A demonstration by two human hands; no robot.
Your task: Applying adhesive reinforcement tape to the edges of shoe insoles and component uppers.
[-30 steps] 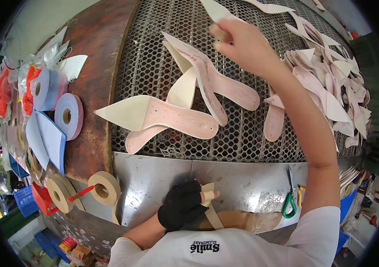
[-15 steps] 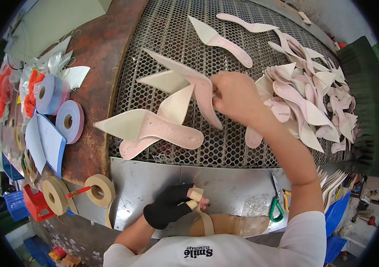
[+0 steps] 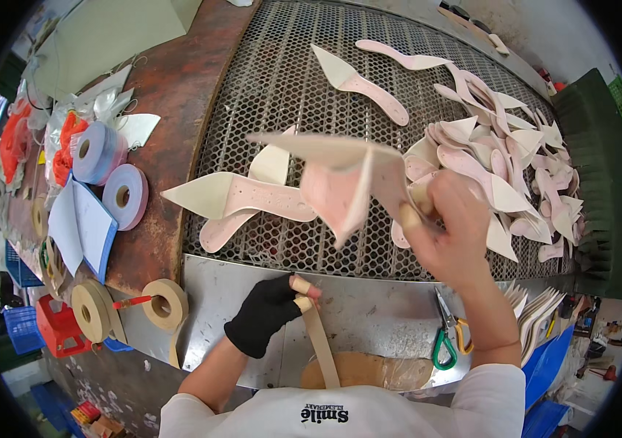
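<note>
My right hand (image 3: 451,226) is closed on the narrow ends of pink-and-white shoe insoles (image 3: 340,179), held above the mesh belt. They overlap and are blurred, so I cannot tell exactly how many there are. On the mesh just left of them lie other insoles (image 3: 234,197), crossed over each other. My left hand (image 3: 265,315), in a black fingerless glove, is over the metal ledge. Its tape-wrapped thumb and finger pinch the end of a beige tape strip (image 3: 320,349) that runs down towards my shirt.
A heap of insoles (image 3: 504,168) covers the belt's right side, before a dark fringed curtain (image 3: 601,190). Green-handled scissors (image 3: 444,343) lie on the metal ledge (image 3: 391,306). Tape rolls (image 3: 165,304) and a blue-edged notepad (image 3: 90,232) are at left.
My right hand has moved right and towards me, and the insoles in it have swung round. My left hand has risen slightly away from my body, and the tape strip now runs straighter.
</note>
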